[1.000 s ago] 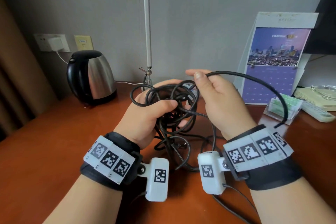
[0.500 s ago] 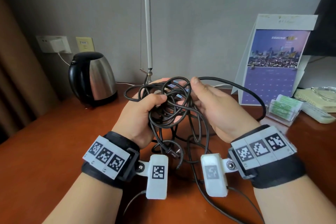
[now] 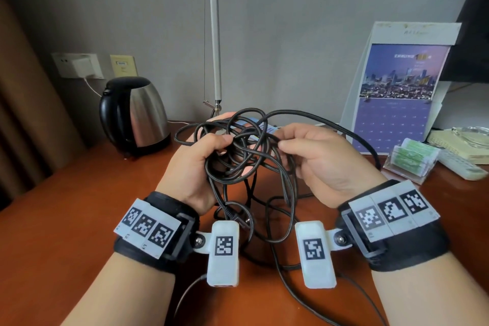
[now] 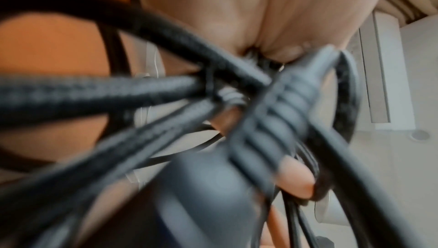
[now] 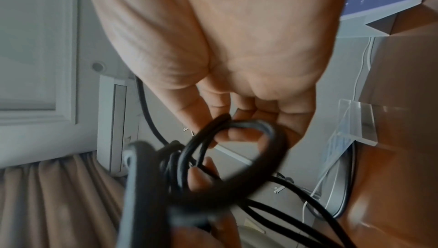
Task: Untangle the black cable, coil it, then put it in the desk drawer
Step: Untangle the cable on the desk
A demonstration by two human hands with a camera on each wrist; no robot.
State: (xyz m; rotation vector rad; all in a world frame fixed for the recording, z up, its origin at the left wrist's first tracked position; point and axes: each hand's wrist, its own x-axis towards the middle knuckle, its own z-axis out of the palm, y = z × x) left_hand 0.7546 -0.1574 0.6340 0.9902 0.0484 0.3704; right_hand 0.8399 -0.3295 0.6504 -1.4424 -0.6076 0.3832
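left hand fist round tangled black cable | right hand pinches strand | kettle 10 o'clock, calendar 2 o'clock | near desk bare

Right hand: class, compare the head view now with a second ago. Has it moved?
Yes. The right hand has dropped lower against the calendar behind it, pinching the black cable.

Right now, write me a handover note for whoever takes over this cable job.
Left hand: grips the knotted bundle of the thin black cable, held above the reddish-brown wooden desk.
Right hand: pinches one strand at the bundle's right side.
Slack loops hang to the desk; a plug dangles between the wrists.
Done: nothing finished.
Left: untangle, coil, put in the drawer, which is out of view.
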